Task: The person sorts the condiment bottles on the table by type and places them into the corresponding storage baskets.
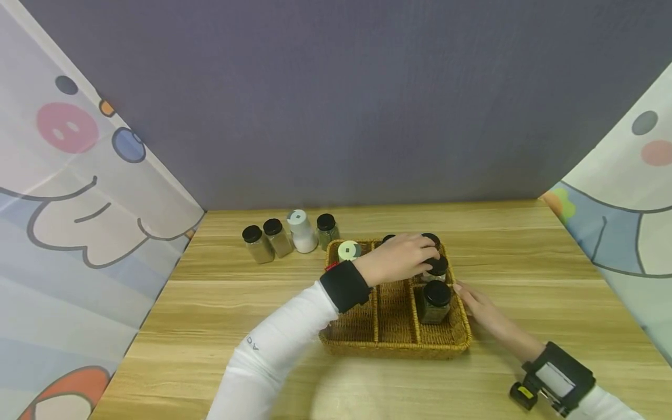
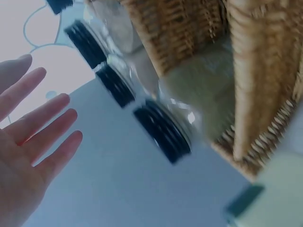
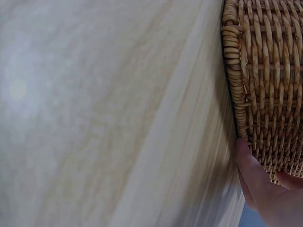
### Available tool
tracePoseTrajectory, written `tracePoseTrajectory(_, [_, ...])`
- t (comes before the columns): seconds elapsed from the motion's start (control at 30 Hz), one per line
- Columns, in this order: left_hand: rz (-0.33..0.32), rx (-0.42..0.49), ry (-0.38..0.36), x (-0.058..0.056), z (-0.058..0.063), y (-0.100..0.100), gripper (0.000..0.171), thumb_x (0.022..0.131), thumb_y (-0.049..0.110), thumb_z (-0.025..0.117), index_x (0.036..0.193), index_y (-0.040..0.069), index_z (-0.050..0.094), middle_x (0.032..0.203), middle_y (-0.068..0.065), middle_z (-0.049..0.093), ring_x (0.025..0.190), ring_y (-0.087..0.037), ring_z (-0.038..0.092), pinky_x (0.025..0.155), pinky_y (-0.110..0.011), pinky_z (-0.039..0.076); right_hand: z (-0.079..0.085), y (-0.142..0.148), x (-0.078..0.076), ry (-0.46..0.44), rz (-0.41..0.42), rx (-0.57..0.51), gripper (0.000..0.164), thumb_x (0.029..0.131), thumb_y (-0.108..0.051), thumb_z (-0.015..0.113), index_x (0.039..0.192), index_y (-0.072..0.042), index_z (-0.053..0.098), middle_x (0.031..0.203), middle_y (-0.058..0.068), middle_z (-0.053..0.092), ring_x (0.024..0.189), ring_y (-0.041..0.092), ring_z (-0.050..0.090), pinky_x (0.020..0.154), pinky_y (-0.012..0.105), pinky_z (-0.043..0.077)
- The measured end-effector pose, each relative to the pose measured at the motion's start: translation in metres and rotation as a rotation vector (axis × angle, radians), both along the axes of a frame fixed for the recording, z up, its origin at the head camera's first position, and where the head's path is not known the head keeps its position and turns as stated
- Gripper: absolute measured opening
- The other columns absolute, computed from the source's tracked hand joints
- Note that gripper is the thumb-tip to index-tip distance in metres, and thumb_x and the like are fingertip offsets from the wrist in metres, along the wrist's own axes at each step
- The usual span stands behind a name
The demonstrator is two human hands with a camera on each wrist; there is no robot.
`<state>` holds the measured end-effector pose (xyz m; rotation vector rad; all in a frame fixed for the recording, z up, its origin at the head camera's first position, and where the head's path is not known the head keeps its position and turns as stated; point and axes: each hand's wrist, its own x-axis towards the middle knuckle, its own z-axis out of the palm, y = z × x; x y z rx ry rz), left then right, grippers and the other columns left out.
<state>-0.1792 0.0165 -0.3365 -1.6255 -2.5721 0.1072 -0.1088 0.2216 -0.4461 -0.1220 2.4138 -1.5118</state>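
Observation:
My left hand (image 1: 401, 257) is over the back right of a wicker basket (image 1: 394, 349) with compartments. In the left wrist view its fingers are spread and apart from the black jar lids (image 2: 162, 131). A glass jar with a black lid (image 1: 437, 267) sits just under the fingertips in the head view. In front of it stands another black-lidded jar (image 1: 436, 302), filled with something dark green. More black lids (image 1: 430, 240) show partly behind the hand. My right hand (image 1: 480, 306) touches the basket's right outer wall with extended fingers, best seen in the right wrist view.
A pale-topped container (image 1: 349, 251) stands in the basket's back left. Left of the basket, along the back, are two black-lidded jars (image 1: 258, 245), a white bottle (image 1: 303, 232) and a jar with green contents (image 1: 328, 231). A grey panel (image 1: 367, 116) rises behind the wooden table.

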Motion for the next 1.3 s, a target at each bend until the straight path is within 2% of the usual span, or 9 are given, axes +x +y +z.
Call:
tracePoseTrajectory(0.17, [0.041, 0.055, -0.041, -0.004, 0.005, -0.017, 0.030, 0.089, 0.027, 0.053, 0.117, 0.016, 0.056, 0.125, -0.006, 0.049, 0.116, -0.016, 0.045, 0.101, -0.024, 0.031, 0.000, 0.001, 0.000, 0.005, 0.003, 0.013, 0.065, 0.097, -0.035, 0.025, 0.131, 0.019, 0.014, 0.135, 0.038, 0.011, 0.124, 0.050, 0.012, 0.100, 0.058, 0.016])
tracePoseTrajectory(0.47, [0.089, 0.141, -0.112, -0.013, 0.012, -0.045, 0.031, 0.089, 0.022, 0.054, 0.117, 0.009, 0.054, 0.122, -0.012, 0.050, 0.115, -0.023, 0.045, 0.101, -0.032, 0.032, -0.002, 0.001, 0.000, 0.016, 0.015, -0.018, 0.065, 0.097, -0.036, 0.024, 0.132, 0.018, 0.015, 0.136, 0.037, 0.012, 0.124, 0.050, 0.012, 0.100, 0.058, 0.017])
tracePoseTrajectory(0.6, [0.106, 0.173, -0.098, -0.017, 0.011, -0.056, 0.028, 0.089, 0.021, 0.053, 0.114, 0.009, 0.056, 0.119, -0.011, 0.051, 0.112, -0.023, 0.047, 0.099, -0.030, 0.034, -0.001, 0.001, 0.002, 0.017, 0.020, -0.038, 0.064, 0.098, -0.035, 0.024, 0.133, 0.017, 0.015, 0.136, 0.037, 0.012, 0.124, 0.050, 0.013, 0.098, 0.057, 0.020])
tracePoseTrajectory(0.77, [0.132, 0.250, -0.080, -0.020, 0.009, -0.072, 0.027, 0.087, 0.019, 0.057, 0.111, 0.008, 0.059, 0.119, -0.012, 0.053, 0.111, -0.024, 0.048, 0.098, -0.032, 0.036, -0.001, 0.001, 0.001, 0.024, 0.017, -0.030, 0.064, 0.097, -0.036, 0.024, 0.133, 0.017, 0.015, 0.136, 0.037, 0.011, 0.124, 0.050, 0.011, 0.099, 0.059, 0.016])
tracePoseTrajectory(0.9, [0.156, 0.285, -0.056, -0.022, 0.008, -0.085, 0.026, 0.086, 0.019, 0.058, 0.110, 0.009, 0.059, 0.118, -0.011, 0.054, 0.109, -0.022, 0.050, 0.096, -0.031, 0.038, -0.001, 0.001, 0.002, 0.034, 0.021, -0.043, 0.063, 0.098, -0.035, 0.024, 0.133, 0.016, 0.016, 0.137, 0.036, 0.013, 0.125, 0.049, 0.013, 0.099, 0.057, 0.020])
tracePoseTrajectory(1.0, [0.196, 0.296, -0.048, -0.022, 0.009, -0.096, 0.025, 0.087, 0.019, 0.057, 0.110, 0.010, 0.059, 0.117, -0.010, 0.055, 0.107, -0.022, 0.050, 0.094, -0.032, 0.039, -0.001, 0.001, 0.003, 0.038, 0.023, -0.052, 0.062, 0.098, -0.034, 0.024, 0.133, 0.016, 0.017, 0.137, 0.035, 0.014, 0.125, 0.048, 0.014, 0.098, 0.056, 0.023])
tracePoseTrajectory(1.17, [0.283, 0.314, -0.035, -0.026, 0.006, -0.115, 0.026, 0.085, 0.018, 0.059, 0.109, 0.008, 0.059, 0.116, -0.011, 0.055, 0.106, -0.024, 0.051, 0.092, -0.037, 0.040, -0.001, 0.000, 0.003, 0.034, 0.016, -0.037, 0.063, 0.098, -0.035, 0.024, 0.133, 0.017, 0.016, 0.136, 0.037, 0.012, 0.125, 0.049, 0.013, 0.099, 0.058, 0.020])
tracePoseTrajectory(1.3, [0.312, 0.351, -0.012, -0.031, -0.001, -0.130, 0.025, 0.085, 0.018, 0.060, 0.107, 0.007, 0.060, 0.113, -0.010, 0.057, 0.102, -0.024, 0.053, 0.091, -0.037, 0.041, -0.001, 0.000, 0.003, 0.037, 0.012, -0.026, 0.063, 0.098, -0.035, 0.024, 0.132, 0.017, 0.016, 0.136, 0.037, 0.013, 0.124, 0.050, 0.013, 0.099, 0.059, 0.018])
